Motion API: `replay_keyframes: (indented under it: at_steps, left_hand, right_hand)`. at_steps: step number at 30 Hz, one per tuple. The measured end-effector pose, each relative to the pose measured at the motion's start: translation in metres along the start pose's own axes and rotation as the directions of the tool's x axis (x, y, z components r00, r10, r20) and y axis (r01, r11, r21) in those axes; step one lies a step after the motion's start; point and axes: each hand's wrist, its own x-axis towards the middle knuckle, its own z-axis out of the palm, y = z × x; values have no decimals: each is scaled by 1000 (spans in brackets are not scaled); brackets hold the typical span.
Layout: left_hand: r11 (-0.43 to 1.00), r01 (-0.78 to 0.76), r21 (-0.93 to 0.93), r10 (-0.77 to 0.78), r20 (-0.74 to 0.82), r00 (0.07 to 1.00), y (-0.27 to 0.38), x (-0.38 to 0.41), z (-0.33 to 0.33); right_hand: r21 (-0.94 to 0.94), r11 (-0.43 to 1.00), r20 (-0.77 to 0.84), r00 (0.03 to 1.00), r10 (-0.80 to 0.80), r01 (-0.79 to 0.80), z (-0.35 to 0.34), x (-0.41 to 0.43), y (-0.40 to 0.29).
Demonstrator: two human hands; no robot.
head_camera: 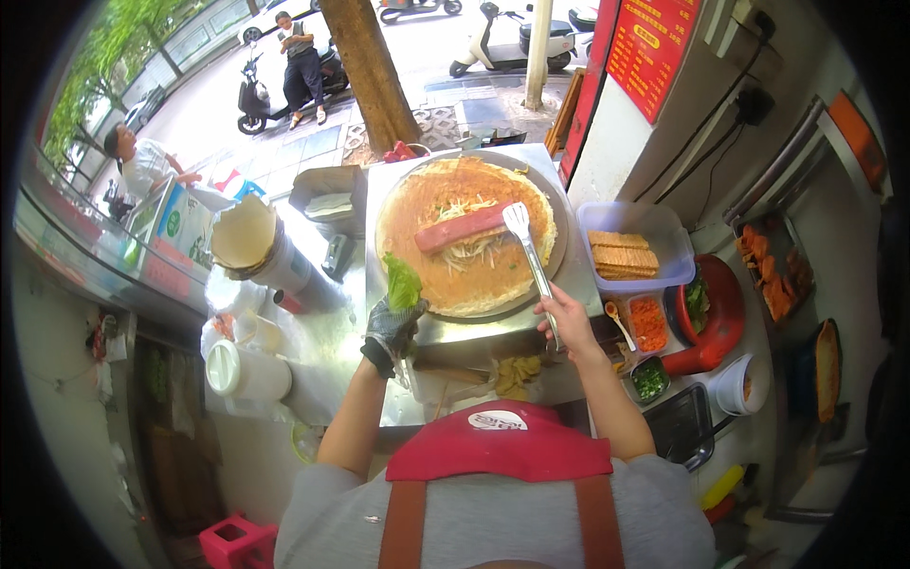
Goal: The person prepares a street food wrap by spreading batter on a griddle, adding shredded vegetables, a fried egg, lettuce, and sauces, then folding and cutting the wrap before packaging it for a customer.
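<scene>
A large thin crepe lies on a round griddle. Across its middle rests a flat pink strip of meat, with pale shreds beside and under it. My left hand, in a dark glove, grips a green lettuce leaf at the griddle's near left edge. Bare, my right hand holds metal tongs by the handle. The tongs' pale slotted tip is at the right end of the meat strip; whether it touches cannot be told.
Right of the griddle are a plastic bin of crackers, orange shreds, chopped green onion and a red bowl. A stack of paper bags and a white lidded jug stand left. Two people are outside beyond the counter.
</scene>
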Motion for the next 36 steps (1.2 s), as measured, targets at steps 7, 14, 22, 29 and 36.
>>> replay_keyframes:
  at_steps: [7, 14, 22, 29, 36]
  left_hand:
    - [675, -481, 559, 469, 177, 865, 18, 68, 10]
    - [-23, -452, 892, 482, 406, 777, 66, 123, 91]
    - [-192, -491, 850, 357, 527, 772, 31, 147, 97]
    - [-211, -489, 846, 427, 530, 733, 2, 165, 71]
    - [-167, -523, 836, 467, 534, 705, 17, 132, 77]
  right_hand:
    - [-11, 999, -65, 997, -50, 49, 9, -12, -6]
    - [-1, 980, -138, 971, -197, 198, 14, -26, -16]
    - [157, 987, 60, 998, 15, -24, 21, -10, 1]
    - [145, 989, 22, 999, -38, 34, 41, -17, -2]
    - [212, 974, 49, 996, 69, -77, 56, -5, -5]
